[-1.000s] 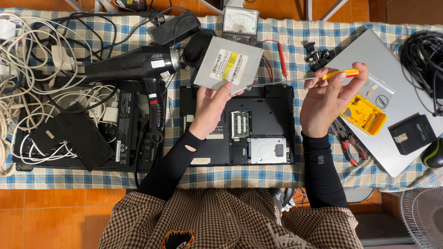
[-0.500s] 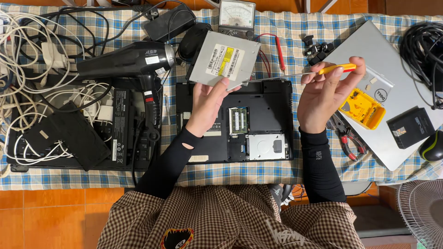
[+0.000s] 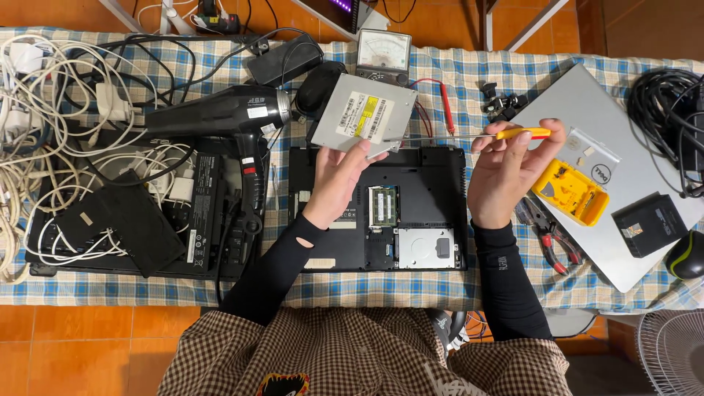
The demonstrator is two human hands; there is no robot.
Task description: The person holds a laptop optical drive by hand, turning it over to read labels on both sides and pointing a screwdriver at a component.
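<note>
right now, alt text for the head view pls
Left hand holds a flat silver optical drive and right hand a yellow-handled screwdriver above an opened black laptop base on a blue checked tablecloth. A black hair dryer lies to the left.

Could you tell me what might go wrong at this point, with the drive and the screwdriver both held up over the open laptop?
The left hand grips the optical drive by one edge only, so it could slip and fall onto the open laptop and its bare memory module. The right hand points the screwdriver tip at the drive; a slip could scratch it. The hair dryer and cables crowd the left side.
</note>
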